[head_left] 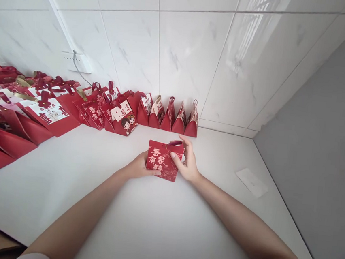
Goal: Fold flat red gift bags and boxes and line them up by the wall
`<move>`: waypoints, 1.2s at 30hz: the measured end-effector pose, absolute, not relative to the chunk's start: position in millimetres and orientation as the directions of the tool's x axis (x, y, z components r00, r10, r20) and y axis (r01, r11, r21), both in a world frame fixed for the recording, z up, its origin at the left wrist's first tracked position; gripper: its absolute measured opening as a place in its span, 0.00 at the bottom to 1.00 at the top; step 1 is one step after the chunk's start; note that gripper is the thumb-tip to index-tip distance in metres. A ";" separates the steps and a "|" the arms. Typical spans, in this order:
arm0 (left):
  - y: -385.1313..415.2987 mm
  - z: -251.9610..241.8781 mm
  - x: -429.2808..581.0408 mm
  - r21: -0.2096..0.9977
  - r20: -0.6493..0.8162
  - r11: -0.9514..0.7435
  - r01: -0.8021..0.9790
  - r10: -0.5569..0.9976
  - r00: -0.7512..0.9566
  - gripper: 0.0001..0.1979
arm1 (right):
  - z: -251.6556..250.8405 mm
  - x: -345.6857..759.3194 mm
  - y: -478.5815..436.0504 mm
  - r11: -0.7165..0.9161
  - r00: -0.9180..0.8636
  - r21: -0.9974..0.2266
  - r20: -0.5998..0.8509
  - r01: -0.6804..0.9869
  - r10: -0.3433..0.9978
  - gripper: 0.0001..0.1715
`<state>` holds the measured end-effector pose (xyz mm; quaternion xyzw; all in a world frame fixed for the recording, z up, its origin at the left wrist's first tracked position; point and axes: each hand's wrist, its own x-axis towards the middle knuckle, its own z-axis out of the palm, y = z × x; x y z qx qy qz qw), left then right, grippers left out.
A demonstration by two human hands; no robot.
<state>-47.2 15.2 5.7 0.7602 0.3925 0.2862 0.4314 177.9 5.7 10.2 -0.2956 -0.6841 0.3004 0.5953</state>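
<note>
Between my two hands is a red gift box (165,161) with white characters on its front and a dark red ribbon loop at its top right. My left hand (138,166) grips the box's lower left side, thumb lying across the bottom of the front. At the upper right, my right hand (187,161) holds the box by its edge near the ribbon, thumb on the front and fingers behind. The fingers behind the box are partly hidden.
A row of similar red boxes (179,120) stands against the tiled wall (185,57). Many more ribboned boxes (48,113) crowd the left of the white table (138,228). A white paper slip (251,182) lies at the right. A wall socket (78,62) has a grey cable.
</note>
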 end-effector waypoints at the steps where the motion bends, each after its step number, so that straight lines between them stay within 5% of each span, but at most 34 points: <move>1: 15.3 6.8 -47.0 0.864 0.094 -0.326 0.383 0.852 0.515 0.32 | 4.8 179.2 6.8 0.646 -0.105 -0.761 0.638 0.066 0.763 0.25; 5: 17.3 11.5 -50.7 0.751 0.164 -0.426 0.505 0.861 0.482 0.33 | -1.6 177.3 9.1 0.635 0.088 -0.755 0.653 0.164 0.753 0.11; 8: 15.5 12.8 -48.3 0.686 0.214 -0.482 0.544 0.849 0.482 0.33 | 18.1 178.8 5.6 0.638 0.046 -0.725 0.669 0.257 0.742 0.08; 12: 11.4 12.6 -40.5 0.647 0.237 -0.514 0.563 0.838 0.492 0.32 | 46.4 187.5 -2.3 0.696 -0.115 -0.627 0.709 0.351 0.696 0.08; 16: 14.0 9.2 -41.0 0.579 0.277 -0.559 0.593 0.820 0.501 0.26 | 38.6 184.4 -5.2 0.676 -0.045 -0.671 0.699 0.306 0.714 0.19; 19: 20.1 3.9 -45.6 0.619 0.284 -0.492 0.612 0.867 0.410 0.20 | 13.6 175.8 1.2 0.538 -0.001 -0.828 0.544 0.158 0.839 0.31; 25: 28.0 -0.4 -47.6 0.741 0.251 -0.312 0.595 0.950 0.185 0.24 | -14.9 179.1 26.4 0.207 -0.333 -0.968 0.151 0.140 0.931 0.33; 36: 31.4 -2.1 -47.0 0.848 0.209 -0.299 0.437 0.947 0.242 0.29 | -17.2 188.0 29.4 0.228 -0.376 -0.966 0.170 0.118 0.911 0.32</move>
